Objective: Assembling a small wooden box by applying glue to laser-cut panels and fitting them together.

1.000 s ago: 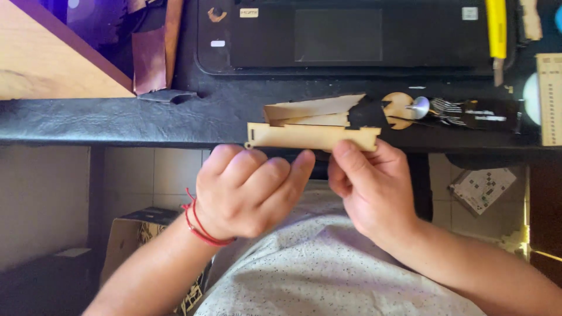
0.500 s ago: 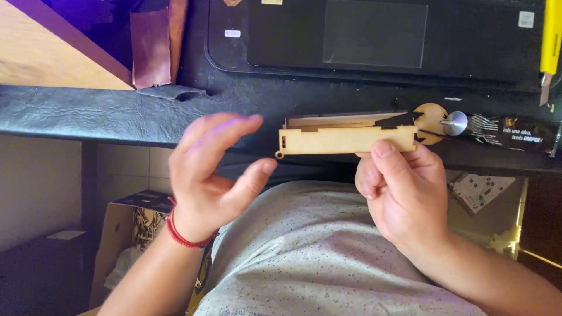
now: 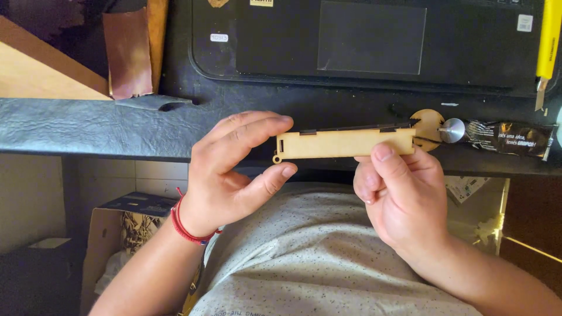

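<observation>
Left hand (image 3: 231,169), off the piece half a second ago, now brackets the wooden strip (image 3: 345,143) end, fingers (image 3: 252,131) curved, barely touching. Right hand (image 3: 398,193) pinches other end, above desk (image 3: 88,126) edge.

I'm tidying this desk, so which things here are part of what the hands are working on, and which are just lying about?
In hand:
- flat wooden piece, gripped by right hand
- left hand at its left end

Lying about:
- laptop
- glue tube
- yellow utility knife
- round wooden disc
- cardboard box
</observation>
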